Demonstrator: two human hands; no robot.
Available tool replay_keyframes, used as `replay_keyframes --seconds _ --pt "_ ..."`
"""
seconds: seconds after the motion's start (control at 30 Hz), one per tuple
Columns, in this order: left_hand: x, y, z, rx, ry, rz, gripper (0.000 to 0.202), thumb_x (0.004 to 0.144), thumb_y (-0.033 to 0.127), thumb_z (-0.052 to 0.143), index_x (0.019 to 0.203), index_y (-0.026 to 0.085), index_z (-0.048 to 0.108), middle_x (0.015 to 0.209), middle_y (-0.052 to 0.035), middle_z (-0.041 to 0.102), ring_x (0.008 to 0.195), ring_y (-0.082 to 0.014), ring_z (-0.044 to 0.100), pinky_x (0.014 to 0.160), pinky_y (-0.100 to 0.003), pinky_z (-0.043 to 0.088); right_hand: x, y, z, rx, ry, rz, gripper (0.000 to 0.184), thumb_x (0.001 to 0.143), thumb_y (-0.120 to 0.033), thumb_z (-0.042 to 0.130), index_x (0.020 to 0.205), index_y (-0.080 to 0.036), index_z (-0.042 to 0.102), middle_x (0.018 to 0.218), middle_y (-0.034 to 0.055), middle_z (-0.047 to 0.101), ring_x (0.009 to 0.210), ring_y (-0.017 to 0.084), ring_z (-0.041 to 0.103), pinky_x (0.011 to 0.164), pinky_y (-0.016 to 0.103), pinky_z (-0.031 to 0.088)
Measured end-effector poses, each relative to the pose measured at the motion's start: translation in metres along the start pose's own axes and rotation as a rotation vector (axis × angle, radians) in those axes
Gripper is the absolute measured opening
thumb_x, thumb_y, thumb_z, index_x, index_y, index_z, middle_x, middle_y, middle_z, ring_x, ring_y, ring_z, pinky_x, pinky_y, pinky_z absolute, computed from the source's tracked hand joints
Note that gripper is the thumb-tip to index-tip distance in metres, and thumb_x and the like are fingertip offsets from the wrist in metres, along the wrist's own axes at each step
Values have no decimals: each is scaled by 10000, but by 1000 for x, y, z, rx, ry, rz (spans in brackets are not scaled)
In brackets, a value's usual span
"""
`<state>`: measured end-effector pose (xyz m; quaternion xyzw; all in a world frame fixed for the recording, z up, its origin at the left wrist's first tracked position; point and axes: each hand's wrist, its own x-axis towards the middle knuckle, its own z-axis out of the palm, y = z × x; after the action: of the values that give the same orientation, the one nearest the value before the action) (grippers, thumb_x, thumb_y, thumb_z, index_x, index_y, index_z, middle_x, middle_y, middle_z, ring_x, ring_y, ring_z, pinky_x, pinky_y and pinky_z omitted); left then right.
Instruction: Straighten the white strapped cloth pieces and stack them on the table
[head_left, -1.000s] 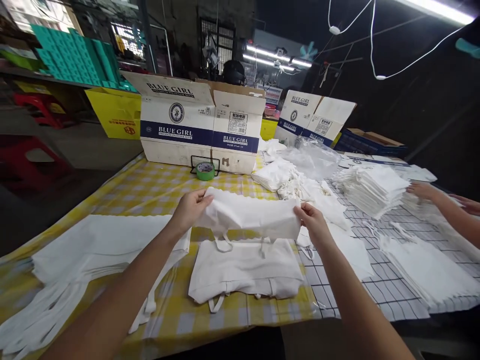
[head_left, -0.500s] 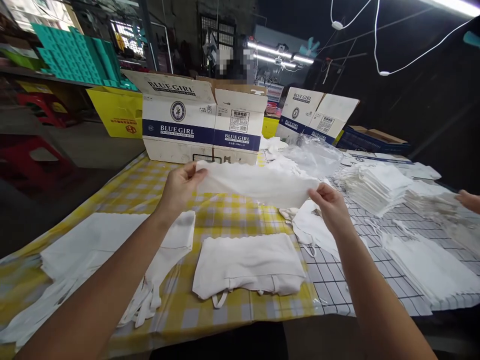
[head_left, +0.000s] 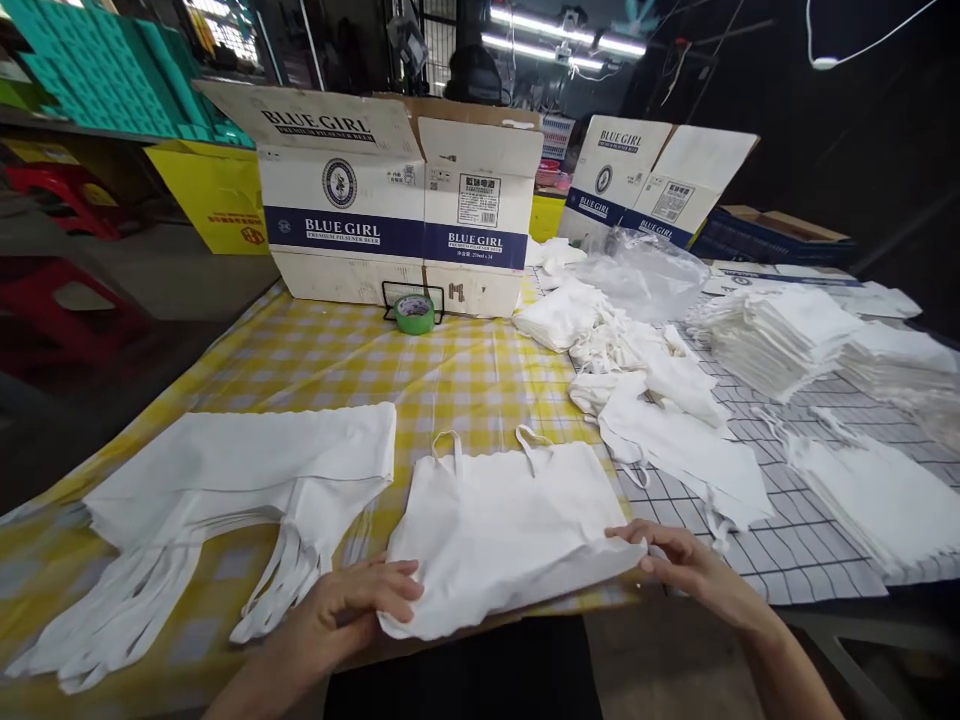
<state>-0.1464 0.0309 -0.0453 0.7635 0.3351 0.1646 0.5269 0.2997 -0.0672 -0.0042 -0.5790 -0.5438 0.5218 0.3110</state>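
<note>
A white strappy camisole top (head_left: 502,510) lies on the near edge of the table, its two thin straps toward the far side. My left hand (head_left: 364,605) grips its near left corner, fingers on top and thumb below. At the near right corner, my right hand (head_left: 679,565) pinches the cloth, lifting that edge a little. Beside my left hand is a layered stack of white strappy tops (head_left: 247,470), straps hanging toward me. A loose heap of white tops (head_left: 667,430) lies beyond my right hand.
Behind stands an open Blue Girl carton (head_left: 345,200), with a roll of green tape (head_left: 415,314) before it. A second carton (head_left: 630,180), clear plastic bags (head_left: 637,275) and stacked white cloth (head_left: 780,335) are at the right. A yellow checked cloth (head_left: 315,355) covers the table.
Both hands came down toward me from holding a white cloth stretched above the table. They now hold the near corners of the camisole top. Another person's hand at right has left view.
</note>
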Motion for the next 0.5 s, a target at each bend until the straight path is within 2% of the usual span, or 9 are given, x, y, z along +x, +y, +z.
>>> replay_keyframes --seconds 0.17,0.3,0.5 --pt "1 1 2 98 -75 -42 171 847 319 563 899 331 726 1119 6 679 1206 -233 511 1100 -419 278 -5 10 3 51 -7 -38 106 829 -321 609 866 -225 629 1168 77 607 1272 284 416 1059 428 296" --pt "1 4 3 138 -104 -56 178 850 311 557 907 343 723 1175 12 653 1231 -234 487 1090 -415 299 -9 14 5 61 6 -38 100 827 -315 613 857 -221 630 1174 83 603 1290 280 399 1068 441 292" --pt "-3 0 5 123 -107 -3 234 844 245 551 969 357 713 1242 9 615 1252 -239 465 1100 -429 278 -14 9 10 55 28 -28 93 831 -310 608 858 -224 631 1200 82 589 1299 278 388 1072 440 294"
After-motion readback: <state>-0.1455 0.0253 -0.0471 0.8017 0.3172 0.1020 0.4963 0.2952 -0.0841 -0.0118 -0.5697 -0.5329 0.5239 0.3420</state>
